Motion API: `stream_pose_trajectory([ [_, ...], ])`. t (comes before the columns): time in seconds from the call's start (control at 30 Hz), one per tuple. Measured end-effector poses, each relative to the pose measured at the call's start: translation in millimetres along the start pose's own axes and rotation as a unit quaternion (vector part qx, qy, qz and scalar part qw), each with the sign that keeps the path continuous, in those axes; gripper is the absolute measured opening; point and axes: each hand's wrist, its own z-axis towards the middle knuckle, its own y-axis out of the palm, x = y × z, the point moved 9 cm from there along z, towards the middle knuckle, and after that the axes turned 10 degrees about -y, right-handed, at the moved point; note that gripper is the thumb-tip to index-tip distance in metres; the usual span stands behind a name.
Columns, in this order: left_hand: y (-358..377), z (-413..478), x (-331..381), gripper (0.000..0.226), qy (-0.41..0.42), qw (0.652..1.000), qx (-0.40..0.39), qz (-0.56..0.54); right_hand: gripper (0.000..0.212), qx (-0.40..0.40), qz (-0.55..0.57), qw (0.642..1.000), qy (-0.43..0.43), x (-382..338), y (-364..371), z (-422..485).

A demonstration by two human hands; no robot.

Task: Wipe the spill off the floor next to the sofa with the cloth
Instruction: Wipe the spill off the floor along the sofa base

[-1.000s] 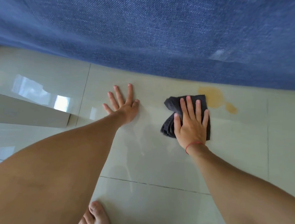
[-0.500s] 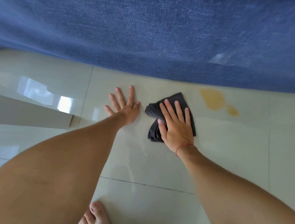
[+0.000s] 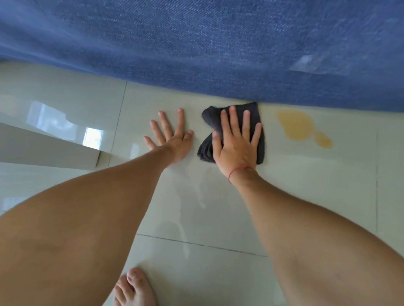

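Currently the dark cloth [image 3: 259, 123] is pinned flat to the floor [image 3: 314, 190] under the right hand [image 3: 236, 147], fingers spread for even wiping pressure, against the sofa [image 3: 204, 44] edge, just left of the yellow spill [image 3: 297, 127], not touching it, while the left hand [image 3: 173, 138] is planted splayed, likely for support.

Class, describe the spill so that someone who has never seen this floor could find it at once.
Start at the blue sofa and look down to the pale tiled floor along its base. Right of the dark cloth under the right hand lies the spill: the only yellowish patch there.
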Motion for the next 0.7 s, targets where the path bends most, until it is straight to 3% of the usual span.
stream_pose_trajectory([
  [0.1,0.0,-4.3,0.7,0.059,-0.013,0.999,0.031,-0.019,0.055,-0.003,0.011,0.999,-0.042,-4.1,2.3,-30.2],
  [0.2,-9.3,-10.5,18.6,0.062,-0.008,0.993,0.098,-0.059,0.054,-0.017,0.015,1.0,0.0,25.8,2.6,-70.7],
  [0.27,-3.9,-16.5,46.2,0.061,0.041,0.992,0.112,-0.03,0.057,-0.02,0.009,0.999,0.039,54.9,-3.1,-86.3],
  [0.33,12.6,-20.5,67.7,0.064,0.078,0.993,0.083,-0.008,0.059,-0.022,0.008,0.997,0.071,79.3,-9.4,-86.4],
  [0.53,23.4,-14.2,68.6,0.063,0.05,0.998,0.033,0.016,0.057,0.023,-0.002,0.987,0.156,104.4,-22.9,-45.9],
  [0.7,24.3,-11.6,69.4,0.06,0.047,0.998,-0.006,0.038,0.057,0.033,0.021,0.993,0.112,87.1,-24.3,-4.5],
])
